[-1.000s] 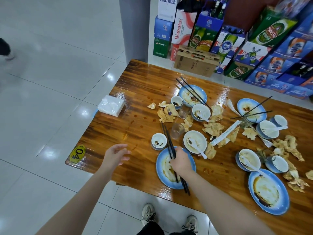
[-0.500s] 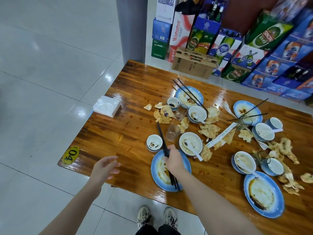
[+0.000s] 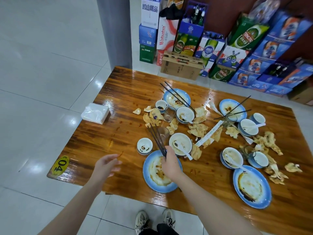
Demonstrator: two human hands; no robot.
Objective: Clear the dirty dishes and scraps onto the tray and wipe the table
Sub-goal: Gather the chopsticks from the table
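We find the wooden table (image 3: 118, 133) fully laid with mess, so we judge the clearing barely begun. No tray shows anywhere in view, and nothing is stacked. Two large blue-rimmed plates, the near plate (image 3: 152, 180) and the right plate (image 3: 252, 185), lie smeared with sauce, with two more farther back. Soup bowls (image 3: 180, 144) with white spoons stand between them, and crumpled scraps (image 3: 198, 129) lie scattered across the middle and right. Sauce spots on the bare wood tell us the wiping is not yet done.

The right hand (image 3: 171, 165) is over the near plate, its fingers curled round a pair of dark chopsticks (image 3: 155, 138) that point away from us. The left hand (image 3: 106, 167) hovers above the table's near edge, fingers loosely spread, holding nothing. A small sauce dish (image 3: 144, 146) sits just beside the chopsticks.
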